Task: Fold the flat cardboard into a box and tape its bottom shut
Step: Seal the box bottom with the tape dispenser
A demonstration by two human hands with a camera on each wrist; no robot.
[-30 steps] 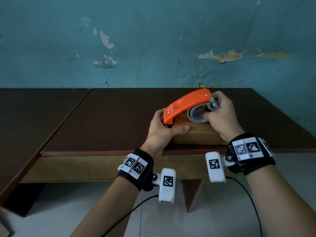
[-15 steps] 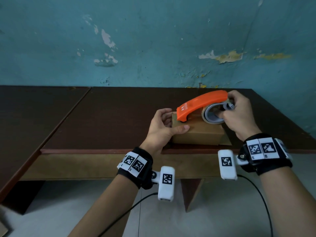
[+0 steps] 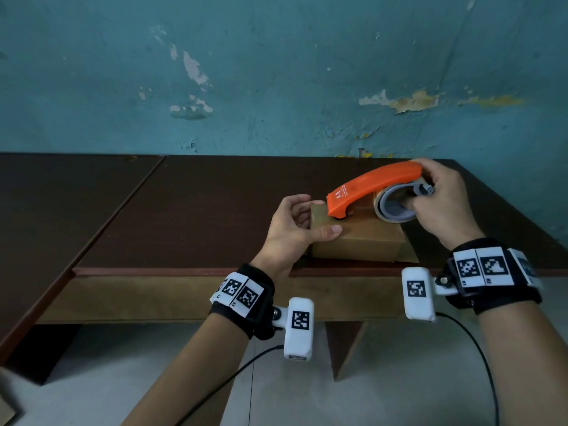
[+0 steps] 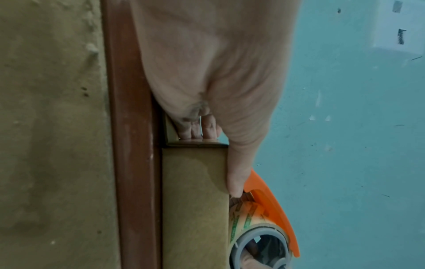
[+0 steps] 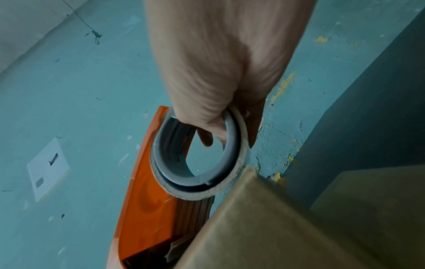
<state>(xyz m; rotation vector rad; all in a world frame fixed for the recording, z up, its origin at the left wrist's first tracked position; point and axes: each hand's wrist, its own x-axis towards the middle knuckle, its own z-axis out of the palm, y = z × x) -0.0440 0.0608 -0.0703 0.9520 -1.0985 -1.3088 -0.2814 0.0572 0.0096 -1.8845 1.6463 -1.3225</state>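
Observation:
A small brown cardboard box [image 3: 359, 241] stands near the table's front edge, closed side up. My left hand [image 3: 292, 229] holds its left end, the thumb lying along the near top edge [image 4: 236, 174] and the fingers curled against the end face. An orange tape dispenser [image 3: 375, 186] rests nose-down on the box top, its tape roll [image 5: 200, 160] over the right part of the box [image 5: 264, 227]. My right hand [image 3: 436, 204] grips the dispenser at the roll, with fingers hooked through the grey core. Tape on the box top is hard to make out.
The dark brown table [image 3: 199, 210] runs back to a peeling teal wall [image 3: 276, 87]. A second table [image 3: 61, 195] adjoins on the left. A cardboard flap [image 3: 410, 256] lies flat on the table at the box's right side. Cables hang from both wrists.
My right hand has drawn the dispenser rightward along the box top, from the left end toward the right. The left hand has let go of the dispenser and now holds only the box end.

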